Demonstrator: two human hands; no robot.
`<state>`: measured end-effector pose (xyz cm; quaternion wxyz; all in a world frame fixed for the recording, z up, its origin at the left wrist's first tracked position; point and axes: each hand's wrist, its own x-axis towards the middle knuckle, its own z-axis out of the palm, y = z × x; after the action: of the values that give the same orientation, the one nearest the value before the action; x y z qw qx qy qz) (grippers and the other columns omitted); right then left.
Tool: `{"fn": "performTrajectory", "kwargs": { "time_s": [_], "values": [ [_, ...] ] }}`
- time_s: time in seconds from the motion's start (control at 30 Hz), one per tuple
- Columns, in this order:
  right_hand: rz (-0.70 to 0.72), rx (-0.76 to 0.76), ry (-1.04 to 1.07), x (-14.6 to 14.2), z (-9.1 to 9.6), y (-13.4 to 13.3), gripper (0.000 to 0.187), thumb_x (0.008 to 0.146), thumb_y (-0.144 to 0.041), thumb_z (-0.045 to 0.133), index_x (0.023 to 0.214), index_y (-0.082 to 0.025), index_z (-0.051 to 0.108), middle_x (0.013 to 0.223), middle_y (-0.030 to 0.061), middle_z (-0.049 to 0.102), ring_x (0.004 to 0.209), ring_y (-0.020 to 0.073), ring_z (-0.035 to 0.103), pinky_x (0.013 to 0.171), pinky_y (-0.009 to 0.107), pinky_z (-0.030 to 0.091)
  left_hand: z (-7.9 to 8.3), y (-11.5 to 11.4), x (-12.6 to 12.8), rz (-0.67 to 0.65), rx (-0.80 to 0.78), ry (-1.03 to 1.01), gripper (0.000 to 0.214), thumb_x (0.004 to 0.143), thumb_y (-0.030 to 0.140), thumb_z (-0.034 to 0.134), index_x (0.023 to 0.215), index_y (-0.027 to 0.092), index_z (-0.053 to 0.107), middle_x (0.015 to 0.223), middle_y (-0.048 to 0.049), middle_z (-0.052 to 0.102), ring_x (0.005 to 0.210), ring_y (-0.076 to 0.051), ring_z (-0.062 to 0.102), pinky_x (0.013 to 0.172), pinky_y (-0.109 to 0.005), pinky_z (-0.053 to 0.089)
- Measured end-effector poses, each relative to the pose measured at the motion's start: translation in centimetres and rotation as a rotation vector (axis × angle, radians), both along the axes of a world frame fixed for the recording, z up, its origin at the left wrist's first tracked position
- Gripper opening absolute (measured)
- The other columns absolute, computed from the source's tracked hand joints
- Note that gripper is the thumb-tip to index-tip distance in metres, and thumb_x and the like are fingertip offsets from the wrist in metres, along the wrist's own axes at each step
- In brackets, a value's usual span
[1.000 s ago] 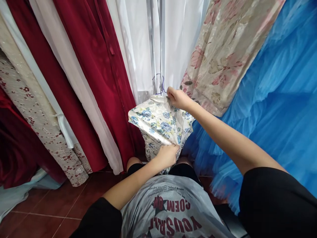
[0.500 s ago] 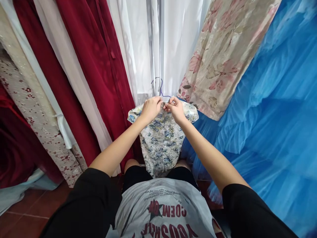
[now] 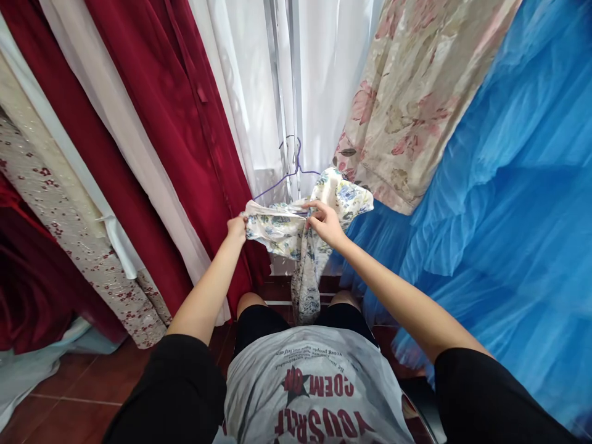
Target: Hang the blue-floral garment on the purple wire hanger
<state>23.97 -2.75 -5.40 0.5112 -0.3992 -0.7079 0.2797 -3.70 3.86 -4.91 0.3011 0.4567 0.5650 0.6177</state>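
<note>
Two hands on the floral garment [image 3: 279, 230], bunched just under the purple hanger [image 3: 276, 184] before the white curtain [image 3: 250, 92]; left hand [image 3: 237, 228] pinching its sleeve edge; right hand [image 3: 325, 223] pinching mid-cloth; tug unevenly and it could slip off.

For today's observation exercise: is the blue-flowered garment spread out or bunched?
Bunched: garment crumpled between left hand and right hand, hanging narrow below.

Two hands, left hand [image 3: 237, 227] and right hand [image 3: 324, 222]; one flowered garment [image 3: 284, 229]; one purple hanger [image 3: 296, 164]; one blue tulle dress [image 3: 509, 185], right.
</note>
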Motion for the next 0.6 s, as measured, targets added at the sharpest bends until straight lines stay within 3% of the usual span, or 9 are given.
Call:
{"fn": "performTrajectory", "kwargs": {
  "time_s": [0.13,0.23,0.3,0.4,0.5,0.6],
  "values": [
    [-0.163,-0.188,-0.042,2.6,-2.3,0.5,0.079,0.072,-0.021,0.049,0.15,-0.012,0.039,0.069,0.002,0.07,0.06,0.0209,0.059,0.061,0.031,0.049,-5.3,-2.4,2.0,-0.223,-0.24,0.022,0.023,0.087,0.026,0.067,0.071,0.016,0.056,0.056,0.0026,0.057,0.054,-0.012,0.057,0.062,-0.028,0.05],
    [-0.227,-0.267,-0.077,5.1,-5.0,-0.3,0.084,0.073,-0.022,0.049,0.153,-0.007,0.03,0.069,0.0026,0.07,0.058,0.0213,0.059,0.059,0.031,0.049,-6.5,-3.6,3.8,-0.385,-0.283,0.043,0.021,0.081,0.027,0.073,0.07,0.015,0.059,0.058,-0.0032,0.064,0.062,-0.016,0.066,0.069,-0.03,0.053],
    [-0.213,-0.328,-0.127,6.4,-6.5,-1.2,0.077,0.074,-0.023,0.052,0.148,-0.008,0.038,0.066,0.002,0.069,0.055,0.0218,0.059,0.058,0.032,0.049,-5.9,-4.2,5.4,-0.469,-0.229,0.033,0.018,0.084,0.028,0.07,0.074,0.015,0.061,0.066,-0.0056,0.069,0.07,-0.018,0.069,0.076,-0.032,0.054],
    [-0.129,-0.395,-0.215,6.7,-7.4,-2.5,0.059,0.068,-0.028,0.071,0.124,-0.012,0.063,0.065,0.0027,0.067,0.059,0.0238,0.062,0.063,0.036,0.052,-4.0,-5.2,8.6,-0.576,-0.073,0.011,0.016,0.089,0.03,0.062,0.084,0.015,0.064,0.086,-0.0065,0.073,0.084,-0.017,0.07,0.087,-0.032,0.054],
    [-0.009,-0.359,-0.218,5.0,-6.6,-3.2,0.051,0.053,-0.033,0.089,0.099,-0.016,0.072,0.083,0.0059,0.071,0.082,0.0266,0.066,0.08,0.039,0.053,-2.2,-6.5,12.0,-0.674,0.077,0.053,0.016,0.087,0.03,0.065,0.086,0.015,0.068,0.09,-0.0052,0.071,0.089,-0.017,0.067,0.091,-0.031,0.052],
    [0.132,-0.325,-0.102,2.5,-5.0,-3.6,0.041,0.065,-0.049,0.082,0.086,-0.016,0.071,0.087,0.0062,0.071,0.089,0.026,0.066,0.085,0.038,0.052,-1.3,-7.5,14.0,-0.754,0.291,0.211,0.022,0.088,0.036,0.065,0.087,0.014,0.069,0.088,-0.0055,0.069,0.087,-0.019,0.064,0.087,-0.031,0.051]
  ]
}}
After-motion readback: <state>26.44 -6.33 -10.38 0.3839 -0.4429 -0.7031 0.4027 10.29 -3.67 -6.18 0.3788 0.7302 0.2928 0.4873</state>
